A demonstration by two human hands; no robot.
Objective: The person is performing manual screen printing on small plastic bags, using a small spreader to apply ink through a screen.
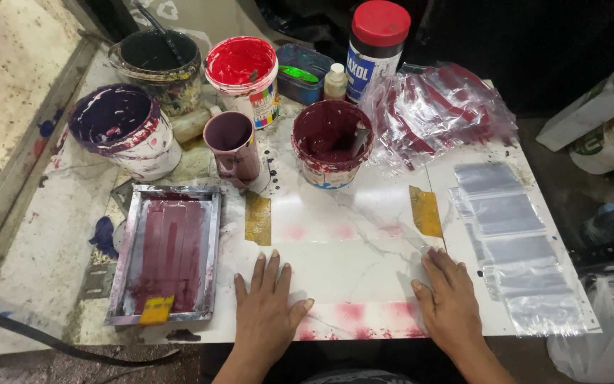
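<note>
White board [349, 263] under both flat hands, apparently.

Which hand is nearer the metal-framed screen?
Left. The left hand lies flat just right of the metal-framed screen; the right hand rests farther right, beside the clear plastic bags.

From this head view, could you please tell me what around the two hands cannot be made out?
- Left hand and right hand: palms flat on the white board, so anything beneath is hidden.
- Both forearms: cut off by the bottom edge.
- Dark bucket: contents too dark to tell.
- Red-capped bottle: top cut by the upper edge.
</note>
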